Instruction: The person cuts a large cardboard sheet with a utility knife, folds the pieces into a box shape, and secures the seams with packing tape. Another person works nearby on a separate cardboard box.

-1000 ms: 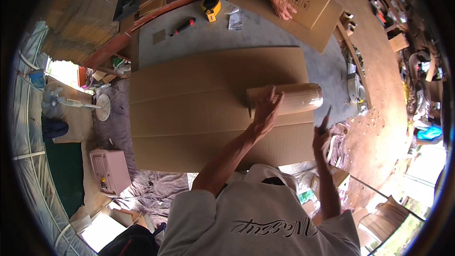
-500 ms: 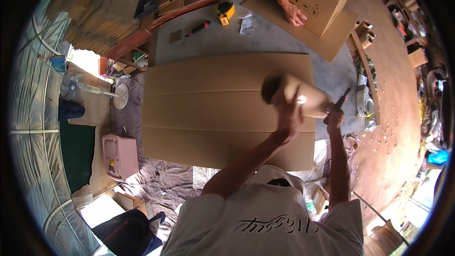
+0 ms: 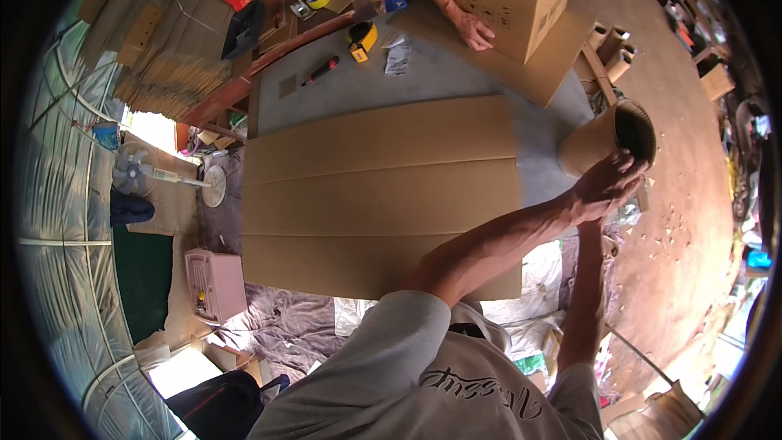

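At the table's right edge my left hand (image 3: 607, 187) reaches across and grips the rim of a wide brown cardboard tube (image 3: 588, 143). The tube leans to the right, and its dark open end (image 3: 634, 132) shows. My right forearm (image 3: 582, 293) rises just below, but the left hand and wrist hide my right hand and anything in it. To the left, a large flat cardboard sheet (image 3: 375, 195) with crease lines covers the near part of the grey table (image 3: 326, 102).
Across the table a co-worker's hand (image 3: 474, 31) rests on flat cardboard beside a standing carton (image 3: 509, 0). A yellow tape measure (image 3: 362, 39), a red-and-black tool (image 3: 320, 71) and a paper slip (image 3: 397, 59) lie on the table. Stacked cardboard (image 3: 167, 73) is at the far left.
Both hands and the tube have moved right, from over the sheet to the table's right edge. The dark tool in my right hand is now out of sight.
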`<state>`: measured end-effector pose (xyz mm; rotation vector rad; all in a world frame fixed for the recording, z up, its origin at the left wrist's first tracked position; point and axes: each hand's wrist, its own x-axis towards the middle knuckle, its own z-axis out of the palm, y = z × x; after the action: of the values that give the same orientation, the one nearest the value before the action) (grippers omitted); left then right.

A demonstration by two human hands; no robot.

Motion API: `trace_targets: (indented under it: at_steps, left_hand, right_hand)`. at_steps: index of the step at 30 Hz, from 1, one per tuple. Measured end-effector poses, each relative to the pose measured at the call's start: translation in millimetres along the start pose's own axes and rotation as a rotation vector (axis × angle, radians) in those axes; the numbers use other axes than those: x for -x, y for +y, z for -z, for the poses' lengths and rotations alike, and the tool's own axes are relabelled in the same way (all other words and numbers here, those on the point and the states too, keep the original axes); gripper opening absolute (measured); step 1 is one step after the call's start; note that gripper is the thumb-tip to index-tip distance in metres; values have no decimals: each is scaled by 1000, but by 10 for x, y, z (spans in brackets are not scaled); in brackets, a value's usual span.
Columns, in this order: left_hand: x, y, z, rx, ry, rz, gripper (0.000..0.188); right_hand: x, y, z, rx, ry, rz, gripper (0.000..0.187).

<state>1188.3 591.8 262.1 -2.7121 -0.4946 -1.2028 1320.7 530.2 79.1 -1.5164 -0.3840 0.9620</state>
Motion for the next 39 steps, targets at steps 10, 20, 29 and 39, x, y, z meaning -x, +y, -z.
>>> trace_targets:
  at_steps: [10,20,29,39]
  left_hand:
    - [691,69,720,344,93,317,28]
    - [5464,-419,2083,-186,-313,918,78]
    - [5022,-1343,2360,-94,-499,778,70]
    - [4979,-1846,1914,-177,-193,1099,48]
  right_hand:
    - [2182,1515,217,870,-2,148,26]
    - [1885,1063,-341,940,-22,220,30]
    - [1295,1342,-635,1072,68,772,33]
    - [2474,1509,-2208,1074,-220,422,21]
